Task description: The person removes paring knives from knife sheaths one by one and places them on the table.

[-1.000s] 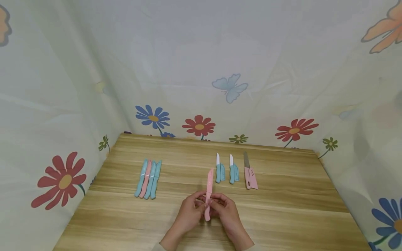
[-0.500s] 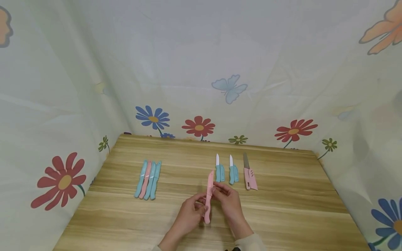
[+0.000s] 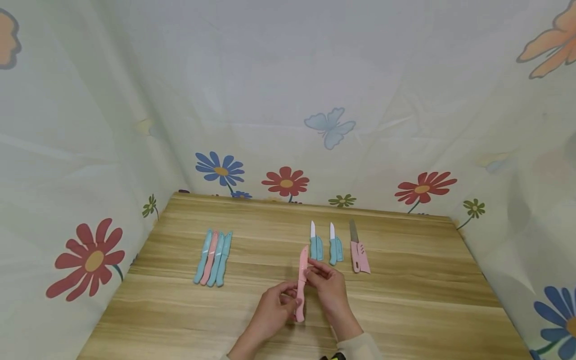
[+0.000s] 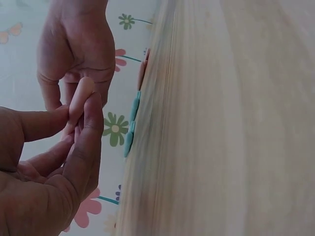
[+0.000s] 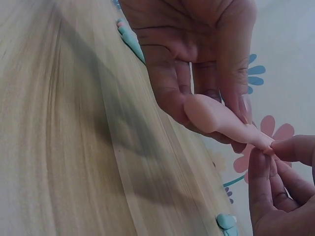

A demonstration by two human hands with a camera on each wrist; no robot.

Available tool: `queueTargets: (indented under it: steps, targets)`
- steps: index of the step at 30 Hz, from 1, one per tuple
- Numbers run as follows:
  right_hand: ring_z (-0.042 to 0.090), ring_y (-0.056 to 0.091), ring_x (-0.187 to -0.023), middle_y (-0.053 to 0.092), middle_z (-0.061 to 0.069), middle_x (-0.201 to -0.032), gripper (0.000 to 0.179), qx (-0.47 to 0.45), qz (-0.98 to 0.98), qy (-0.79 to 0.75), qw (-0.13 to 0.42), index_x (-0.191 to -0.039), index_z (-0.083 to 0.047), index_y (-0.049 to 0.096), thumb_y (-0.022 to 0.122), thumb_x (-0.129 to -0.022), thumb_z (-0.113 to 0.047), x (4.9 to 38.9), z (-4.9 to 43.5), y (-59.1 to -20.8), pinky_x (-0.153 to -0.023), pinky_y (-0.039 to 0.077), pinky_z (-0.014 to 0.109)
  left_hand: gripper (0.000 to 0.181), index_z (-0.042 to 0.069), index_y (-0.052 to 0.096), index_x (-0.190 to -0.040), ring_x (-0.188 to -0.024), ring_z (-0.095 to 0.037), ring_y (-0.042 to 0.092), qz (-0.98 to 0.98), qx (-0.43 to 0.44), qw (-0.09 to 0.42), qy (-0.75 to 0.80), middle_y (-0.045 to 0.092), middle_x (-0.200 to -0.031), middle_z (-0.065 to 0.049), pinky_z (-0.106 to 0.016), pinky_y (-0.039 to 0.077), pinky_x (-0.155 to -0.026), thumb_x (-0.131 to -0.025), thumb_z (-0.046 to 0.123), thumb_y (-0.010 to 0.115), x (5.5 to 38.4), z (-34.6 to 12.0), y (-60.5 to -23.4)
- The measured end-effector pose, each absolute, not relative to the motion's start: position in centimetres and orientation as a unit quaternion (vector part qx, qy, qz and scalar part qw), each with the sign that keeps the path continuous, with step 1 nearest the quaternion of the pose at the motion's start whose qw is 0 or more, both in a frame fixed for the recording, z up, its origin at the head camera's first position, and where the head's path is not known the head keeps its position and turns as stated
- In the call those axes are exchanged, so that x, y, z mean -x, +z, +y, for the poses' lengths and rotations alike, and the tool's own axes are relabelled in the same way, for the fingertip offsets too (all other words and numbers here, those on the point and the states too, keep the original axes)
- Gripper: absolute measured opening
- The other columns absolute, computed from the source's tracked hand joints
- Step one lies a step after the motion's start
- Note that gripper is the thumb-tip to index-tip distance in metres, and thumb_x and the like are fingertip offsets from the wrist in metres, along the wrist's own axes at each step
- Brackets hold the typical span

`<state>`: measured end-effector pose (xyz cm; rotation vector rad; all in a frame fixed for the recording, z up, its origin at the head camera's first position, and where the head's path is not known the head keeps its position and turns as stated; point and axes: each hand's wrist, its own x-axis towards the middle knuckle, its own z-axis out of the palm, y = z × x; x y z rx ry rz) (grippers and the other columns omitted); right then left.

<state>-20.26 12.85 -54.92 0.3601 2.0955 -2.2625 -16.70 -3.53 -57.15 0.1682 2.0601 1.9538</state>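
the left hand (image 3: 272, 310) pinches a pink knife (image 3: 301, 287) by its handle (image 3: 300, 315) and the right hand (image 3: 330, 291) pinches its cover (image 3: 303, 258), above the wooden surface (image 3: 405, 305), near three knives (image 3: 333, 251) with bare blades (image 3: 332, 230).

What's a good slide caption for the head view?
Left hand and right hand pinch a pink sheathed knife above a wooden table, four sheathed knives left, three bare-bladed knives right.
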Motion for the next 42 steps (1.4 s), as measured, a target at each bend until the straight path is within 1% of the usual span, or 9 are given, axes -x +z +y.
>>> queueTargets:
  steps: [4,8,21,26,31,35,42]
  targets:
    - [0.010,0.068,-0.089,0.072,0.006,-0.100,0.039,-0.115,0.671,-0.732,0.020,-0.131,0.005,0.066,0.071,-0.093,0.002,20.3,13.0,-54.9,-0.081,0.062,0.023,0.039,0.001,0.064,-0.134,-0.084,-0.017,0.069,0.725,-0.055,0.144,0.671,0.064,-0.108,-0.011,-0.029,0.063,-0.063,-0.096,0.003,0.068,16.5,-3.4,-57.0]
    - [0.010,0.068,-0.089,0.071,0.006,-0.101,0.041,-0.113,0.667,-0.736,0.021,-0.133,0.005,0.065,0.071,-0.092,0.002,20.2,13.1,-54.7,-0.080,0.062,0.023,0.038,0.001,0.064,-0.134,-0.083,-0.017,0.069,0.727,-0.050,0.143,0.669,0.064,-0.108,-0.011,-0.029,0.063,-0.063,-0.096,0.002,0.067,16.3,-3.3,-56.9]
    - [0.011,0.070,-0.088,0.073,0.007,-0.100,0.038,-0.124,0.676,-0.726,0.004,-0.128,0.002,0.069,0.072,-0.091,0.002,20.5,13.1,-54.4,-0.078,0.061,0.022,0.038,0.000,0.064,-0.133,-0.083,-0.017,0.068,0.719,-0.048,0.139,0.679,0.064,-0.108,-0.011,-0.028,0.063,-0.062,-0.095,0.002,0.068,15.9,-3.1,-56.6]
    - [0.010,0.070,-0.087,0.074,0.006,-0.100,0.037,-0.122,0.681,-0.722,0.005,-0.127,0.001,0.070,0.072,-0.090,0.003,20.6,13.1,-54.3,-0.078,0.062,0.022,0.038,0.000,0.064,-0.133,-0.083,-0.019,0.069,0.718,-0.050,0.136,0.681,0.064,-0.108,-0.013,-0.029,0.063,-0.062,-0.095,0.001,0.067,16.0,-3.2,-56.6]
    - [0.011,0.069,-0.089,0.074,0.007,-0.102,0.036,-0.125,0.684,-0.719,0.009,-0.127,-0.002,0.071,0.073,-0.091,0.001,20.9,13.0,-54.1,-0.078,0.061,0.022,0.039,0.000,0.063,-0.134,-0.084,-0.017,0.069,0.714,-0.043,0.141,0.685,0.062,-0.109,-0.013,-0.030,0.064,-0.064,-0.095,0.001,0.067,16.2,-3.3,-56.7]
    - [0.012,0.068,-0.090,0.073,0.007,-0.103,0.036,-0.125,0.683,-0.719,0.009,-0.128,-0.002,0.071,0.074,-0.092,-0.001,21.0,12.9,-53.9,-0.078,0.061,0.021,0.039,-0.001,0.063,-0.134,-0.085,-0.017,0.069,0.714,-0.044,0.141,0.684,0.062,-0.110,-0.013,-0.031,0.064,-0.065,-0.095,0.001,0.067,16.3,-3.4,-56.7]
    - [0.012,0.068,-0.090,0.072,0.009,-0.104,0.036,-0.127,0.686,-0.716,0.009,-0.128,-0.001,0.071,0.073,-0.092,0.001,21.2,12.7,-53.5,-0.078,0.062,0.022,0.038,0.000,0.064,-0.134,-0.085,-0.018,0.069,0.724,-0.049,0.133,0.675,0.063,-0.109,-0.012,-0.031,0.064,-0.063,-0.096,0.001,0.065,16.4,-3.5,-56.7]
